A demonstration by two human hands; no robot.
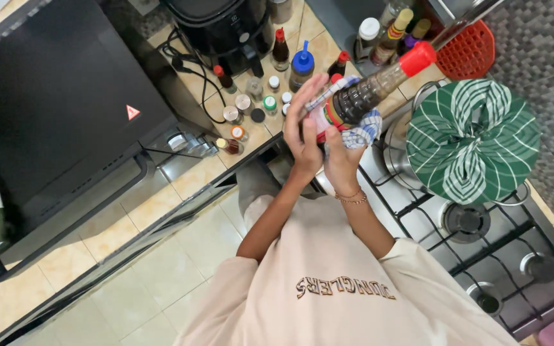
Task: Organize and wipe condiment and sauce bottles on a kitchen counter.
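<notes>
Bottle [367, 90] of dark sauce with a red cap is what I am watching here, tilting with its cap toward two o'clock above the near edge of the stove [482, 256]. My left hand [304, 125] is lying flat against the bottle's labelled base, its grip spread and pressing rather than closing round. My right hand [341, 157] is sitting just under the bottle, its grip clamping a blue-and-white checked cloth [363, 131] against the glass. At three o'clock from the hands, a pot is standing on a burner, its top wrapped in a green-and-white striped cloth [472, 141]. At eleven o'clock, on the tiled desk [187, 176], small spice jars [251, 109] and sauce bottles are crowding together, with a blue-capped bottle [301, 67] among them and a black air fryer [226, 25] behind. At nine o'clock a large black appliance [59, 109] is filling the desk. A red basket [466, 51] is showing at one o'clock.
</notes>
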